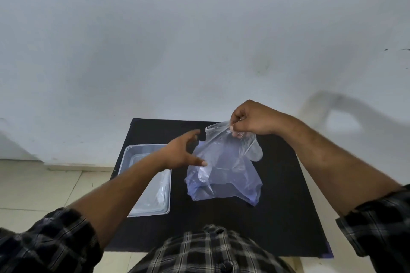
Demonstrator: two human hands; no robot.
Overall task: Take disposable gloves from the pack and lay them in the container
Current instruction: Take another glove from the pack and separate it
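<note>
Counter (277, 217) is carrying everything: a dark top with the container (127, 162) sitting along its left edge and the pack (224, 182) lying mid-counter, a little toward the far edge.

Container is shallow, clear and rigid-looking. Some thin film is showing in it on the side nearer the pack, likely gloves already laid in, though I cannot tell for sure.

Pack is a limp bluish film bag, slumping on the counter with its mouth pulled upward.

Glove (248, 150) is coming out of that mouth: clear film, near weightless, floppy, slippery and clingy. It is probably tearing easily and dragging neighbours with it, so I'd be taking hold at the cuff edge only.

Right hand (253, 121) is doing just that: its grip is pinching shut on the bunched cuff, held above the far side of the pack. The glove is hanging straight down below the grip, fingers trailing toward the pack.

Left hand (184, 150) is hovering between container and pack, grip spread wide, holding nothing, fingertips just beside the pack's left side.
</note>
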